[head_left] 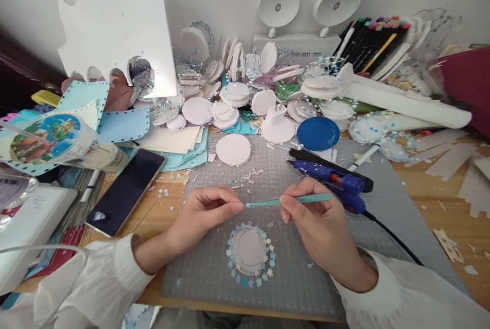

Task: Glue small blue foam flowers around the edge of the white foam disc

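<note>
My right hand (314,219) grips a pair of teal tweezers (306,199), held almost level and pointing left. At their tip sits a tiny light-blue flower piece (248,205), close beside the fingertips of my left hand (206,217). Thumb and forefinger of that hand are pinched together; what lies between them is too small to make out. Below both hands, a round white disc (248,250) lies on the grey cutting mat (199,278), ringed by small blue and white flowers. Farther back on the mat rests a plain white disc (233,149).
A blue glue gun (333,178) with a black cord lies right of my right hand, behind it a blue lid (318,133). Phone (126,191) and lidded cup (57,140) are at left. White discs with flower strands (235,94) pile up along the wall, near markers (378,38).
</note>
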A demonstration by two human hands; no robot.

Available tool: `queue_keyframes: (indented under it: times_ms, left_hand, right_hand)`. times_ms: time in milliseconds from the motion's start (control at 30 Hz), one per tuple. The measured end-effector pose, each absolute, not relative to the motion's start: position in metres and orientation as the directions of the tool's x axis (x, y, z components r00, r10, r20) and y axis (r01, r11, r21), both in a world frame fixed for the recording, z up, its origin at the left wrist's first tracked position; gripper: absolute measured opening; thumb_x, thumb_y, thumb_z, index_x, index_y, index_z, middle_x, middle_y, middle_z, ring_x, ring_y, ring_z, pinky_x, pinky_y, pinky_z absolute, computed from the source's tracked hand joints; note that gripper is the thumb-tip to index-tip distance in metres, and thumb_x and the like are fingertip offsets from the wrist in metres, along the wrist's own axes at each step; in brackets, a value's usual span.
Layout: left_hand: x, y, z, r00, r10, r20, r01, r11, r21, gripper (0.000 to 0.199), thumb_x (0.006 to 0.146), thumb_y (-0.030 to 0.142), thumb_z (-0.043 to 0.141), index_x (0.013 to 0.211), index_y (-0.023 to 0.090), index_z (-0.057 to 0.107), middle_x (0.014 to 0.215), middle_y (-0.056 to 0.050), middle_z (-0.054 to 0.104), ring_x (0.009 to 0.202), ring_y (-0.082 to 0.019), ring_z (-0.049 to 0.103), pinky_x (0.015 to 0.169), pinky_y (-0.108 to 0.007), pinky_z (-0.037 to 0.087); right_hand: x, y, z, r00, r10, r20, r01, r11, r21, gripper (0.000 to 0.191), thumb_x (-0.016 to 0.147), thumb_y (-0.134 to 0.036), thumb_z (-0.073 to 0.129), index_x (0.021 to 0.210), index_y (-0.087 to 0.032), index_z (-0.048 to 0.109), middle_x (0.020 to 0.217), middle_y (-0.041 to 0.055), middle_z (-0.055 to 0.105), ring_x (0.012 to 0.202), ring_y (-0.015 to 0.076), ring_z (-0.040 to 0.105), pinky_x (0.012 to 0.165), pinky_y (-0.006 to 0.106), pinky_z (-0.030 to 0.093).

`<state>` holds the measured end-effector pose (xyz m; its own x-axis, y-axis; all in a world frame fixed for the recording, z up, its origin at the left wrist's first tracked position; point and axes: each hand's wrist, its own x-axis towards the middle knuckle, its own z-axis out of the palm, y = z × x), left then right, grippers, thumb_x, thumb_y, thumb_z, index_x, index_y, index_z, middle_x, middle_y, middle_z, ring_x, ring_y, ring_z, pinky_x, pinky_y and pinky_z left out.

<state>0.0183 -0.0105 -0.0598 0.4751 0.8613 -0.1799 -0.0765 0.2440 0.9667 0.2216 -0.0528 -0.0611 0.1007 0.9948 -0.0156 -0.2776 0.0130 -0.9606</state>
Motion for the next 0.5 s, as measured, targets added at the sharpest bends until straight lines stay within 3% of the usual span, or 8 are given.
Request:
queue_keyframes:
  times_ms: [100, 233, 300, 367, 433, 500]
  left_hand:
    - [0.018, -0.01, -0.06, 0.474, 0.865, -0.166, -0.095, 0.238, 0.967, 0.014, 0.08, 0.026, 0.07, 0.07, 0.017, 0.071, 0.071, -0.001, 0.062, 0.069, -0.011, 0.051, 0.066, -0.022, 0.039]
    - [0.017, -0.011, -0.06, 0.472, 0.872, -0.13, -0.075, 0.186, 0.98, 0.024, 0.084, 0.034, 0.065, 0.07, 0.016, 0.074, 0.071, -0.003, 0.061, 0.066, -0.012, 0.048, 0.064, -0.024, 0.038]
    - [0.016, -0.011, -0.06, 0.477, 0.87, -0.121, -0.067, 0.173, 0.983, 0.028, 0.084, 0.039, 0.064, 0.073, 0.016, 0.075, 0.073, -0.005, 0.061, 0.066, -0.013, 0.048, 0.063, -0.024, 0.037]
    - [0.014, -0.012, -0.061, 0.497, 0.86, -0.119, -0.084, 0.184, 0.979, 0.034, 0.083, 0.045, 0.064, 0.073, 0.015, 0.075, 0.071, -0.005, 0.06, 0.065, -0.013, 0.047, 0.061, -0.024, 0.037]
    - [0.013, -0.013, -0.061, 0.53, 0.839, -0.12, -0.122, 0.215, 0.969, 0.042, 0.081, 0.051, 0.064, 0.066, 0.013, 0.072, 0.064, -0.004, 0.057, 0.062, -0.013, 0.046, 0.059, -0.024, 0.036]
    - [0.012, -0.015, -0.061, 0.555, 0.818, -0.152, -0.14, 0.272, 0.952, 0.044, 0.077, 0.052, 0.067, 0.06, 0.012, 0.069, 0.06, -0.003, 0.055, 0.059, -0.012, 0.045, 0.058, -0.024, 0.036]
  right_hand:
    - [0.222, -0.053, -0.057, 0.19, 0.976, 0.105, -0.166, 0.137, -0.977, 0.012, 0.079, -0.02, 0.069, 0.076, -0.021, 0.058, 0.068, -0.0026, 0.06, 0.057, 0.0111, 0.058, 0.052, 0.026, 0.049]
    - [0.224, -0.056, -0.044, 0.162, 0.857, 0.489, 0.197, 0.457, -0.867, 0.02, 0.076, -0.005, 0.067, 0.083, -0.024, 0.063, 0.074, 0.0011, 0.065, 0.075, 0.0177, 0.065, 0.065, 0.034, 0.056]
    - [0.224, -0.058, -0.034, -0.036, 0.759, 0.65, 0.36, 0.617, -0.7, 0.031, 0.074, -0.001, 0.066, 0.094, -0.025, 0.064, 0.081, 0.0029, 0.069, 0.075, 0.0181, 0.065, 0.066, 0.036, 0.056]
    - [0.22, -0.059, -0.024, -0.287, 0.623, 0.727, 0.453, 0.757, -0.47, 0.031, 0.075, -0.002, 0.065, 0.099, -0.021, 0.064, 0.089, 0.007, 0.072, 0.072, 0.0178, 0.065, 0.063, 0.035, 0.056]
    - [0.212, -0.058, -0.017, -0.495, 0.478, 0.726, 0.486, 0.845, -0.225, 0.018, 0.079, -0.004, 0.061, 0.089, -0.018, 0.067, 0.09, 0.0101, 0.074, 0.071, 0.0179, 0.065, 0.062, 0.033, 0.056]
    - [0.2, -0.056, -0.014, -0.622, 0.365, 0.693, 0.496, 0.868, -0.012, 0.019, 0.081, -0.003, 0.059, 0.075, -0.018, 0.067, 0.081, 0.0082, 0.074, 0.067, 0.0172, 0.064, 0.058, 0.031, 0.055]
